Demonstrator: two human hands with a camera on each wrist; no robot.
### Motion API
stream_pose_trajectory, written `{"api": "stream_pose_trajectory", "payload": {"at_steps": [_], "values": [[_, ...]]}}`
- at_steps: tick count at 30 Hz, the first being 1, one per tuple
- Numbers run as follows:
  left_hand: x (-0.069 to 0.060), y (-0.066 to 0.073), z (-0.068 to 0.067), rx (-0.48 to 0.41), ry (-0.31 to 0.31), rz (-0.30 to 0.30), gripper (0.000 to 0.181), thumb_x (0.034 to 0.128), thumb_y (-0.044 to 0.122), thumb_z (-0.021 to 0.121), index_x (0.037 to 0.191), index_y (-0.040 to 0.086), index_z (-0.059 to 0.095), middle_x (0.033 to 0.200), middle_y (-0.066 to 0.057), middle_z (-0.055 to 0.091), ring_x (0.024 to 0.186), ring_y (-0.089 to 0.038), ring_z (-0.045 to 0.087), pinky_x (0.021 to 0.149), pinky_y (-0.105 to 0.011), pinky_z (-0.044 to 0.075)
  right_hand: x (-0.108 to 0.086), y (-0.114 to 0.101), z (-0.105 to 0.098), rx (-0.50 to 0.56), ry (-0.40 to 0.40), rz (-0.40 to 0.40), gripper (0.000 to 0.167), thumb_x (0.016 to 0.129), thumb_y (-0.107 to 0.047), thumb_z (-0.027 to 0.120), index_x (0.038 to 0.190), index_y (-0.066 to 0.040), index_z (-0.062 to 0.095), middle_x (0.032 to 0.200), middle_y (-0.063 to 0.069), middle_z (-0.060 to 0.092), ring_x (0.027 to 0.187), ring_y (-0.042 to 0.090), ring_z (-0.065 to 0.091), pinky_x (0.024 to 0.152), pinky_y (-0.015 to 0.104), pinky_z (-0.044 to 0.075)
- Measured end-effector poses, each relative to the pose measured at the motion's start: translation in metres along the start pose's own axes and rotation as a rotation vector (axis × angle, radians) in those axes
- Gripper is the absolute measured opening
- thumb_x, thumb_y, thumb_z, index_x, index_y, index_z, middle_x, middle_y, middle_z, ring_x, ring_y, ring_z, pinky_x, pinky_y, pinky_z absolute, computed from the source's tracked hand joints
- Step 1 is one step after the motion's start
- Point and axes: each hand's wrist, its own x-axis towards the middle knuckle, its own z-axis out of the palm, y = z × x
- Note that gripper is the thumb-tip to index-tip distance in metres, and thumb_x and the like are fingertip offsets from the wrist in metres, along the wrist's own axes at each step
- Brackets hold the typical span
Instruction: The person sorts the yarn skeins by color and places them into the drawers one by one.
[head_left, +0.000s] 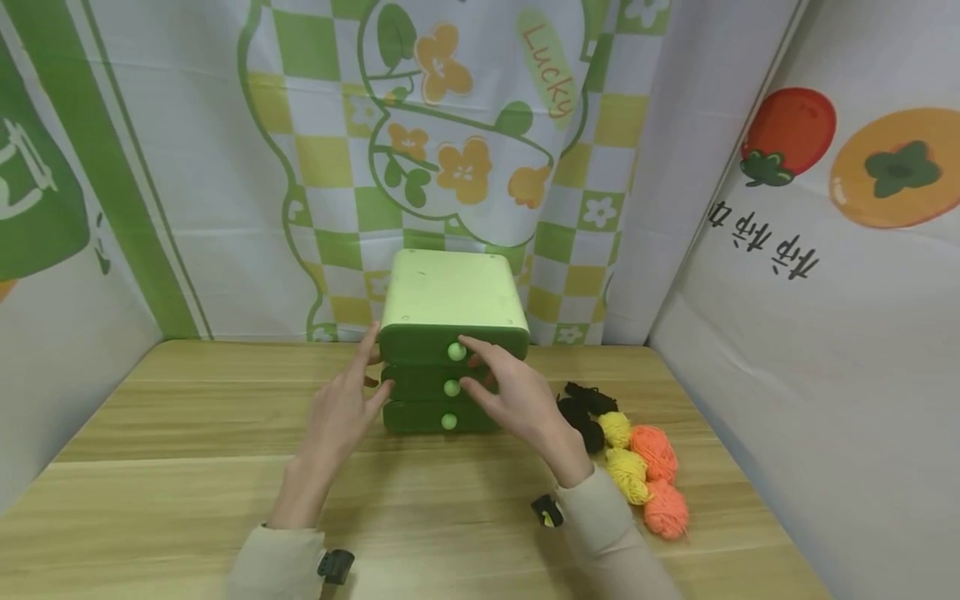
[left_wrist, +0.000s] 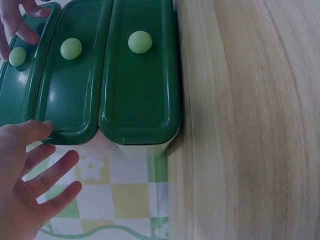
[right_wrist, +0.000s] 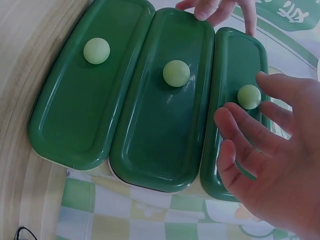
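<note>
A small three-drawer cabinet [head_left: 450, 287] with a pale green top and dark green drawer fronts stands at the table's back. Round pale green knobs sit on the fronts. My left hand [head_left: 341, 404] is at the cabinet's left side, its fingers spread. In the left wrist view, its thumb [left_wrist: 37, 131] touches the end of the middle drawer front [left_wrist: 72, 100]. My right hand [head_left: 517, 392] reaches to the top drawer's knob [right_wrist: 249, 96], with fingers spread around it. The index fingertip is beside this knob, while the thumb sits lower, near the middle knob [head_left: 452, 388].
Right of the cabinet lie balls of yarn: black yarn [head_left: 581, 421], yellow yarn [head_left: 626, 475] and orange yarn [head_left: 665, 508]. A wooden table [head_left: 187, 475] bears everything. A patterned cloth [head_left: 330, 167] hangs behind the cabinet, and a printed wall [head_left: 847, 333] bounds the right side.
</note>
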Motion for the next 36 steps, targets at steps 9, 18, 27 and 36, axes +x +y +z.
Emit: {"api": "stream_pose_trajectory", "payload": {"at_steps": [9,18,27,36], "values": [[0.001,0.000,0.000,-0.033,-0.018,-0.011,0.095,0.0923,0.014,0.071,0.161,0.031,0.007,0.130,-0.020,0.064,0.080,-0.030,0.074,0.044,-0.024,0.045,0.007,0.003,-0.003,0.062,-0.039,-0.007,0.051,0.098,-0.028,0.064,0.147,-0.025,0.049,0.119,0.000,0.070,0.083,0.014,0.068,0.072,0.028,0.057],[0.002,0.001,0.000,-0.041,-0.023,-0.017,0.095,0.0922,0.016,0.072,0.161,0.030,0.008,0.132,-0.019,0.064,0.080,-0.029,0.073,0.050,-0.028,0.050,0.013,0.000,0.002,0.222,-0.104,-0.001,0.049,0.099,-0.028,0.063,0.146,-0.024,0.050,0.121,0.004,0.069,0.083,0.014,0.066,0.076,0.029,0.056],[0.002,0.002,0.001,-0.068,-0.067,-0.026,0.096,0.0927,0.024,0.072,0.161,0.028,0.005,0.136,-0.019,0.061,0.082,-0.028,0.073,0.054,-0.032,0.053,0.011,0.001,0.004,0.221,-0.112,0.016,0.049,0.099,-0.027,0.063,0.146,-0.023,0.050,0.122,0.003,0.068,0.082,0.012,0.064,0.074,0.027,0.055],[0.002,0.000,-0.004,-0.095,-0.151,-0.079,0.099,0.0930,0.038,0.070,0.161,0.029,-0.002,0.145,-0.019,0.053,0.091,-0.030,0.072,0.072,-0.051,0.058,0.005,-0.004,0.004,0.221,-0.094,-0.013,0.048,0.098,-0.024,0.065,0.144,-0.022,0.052,0.121,0.003,0.069,0.080,0.012,0.063,0.073,0.027,0.055]]}}
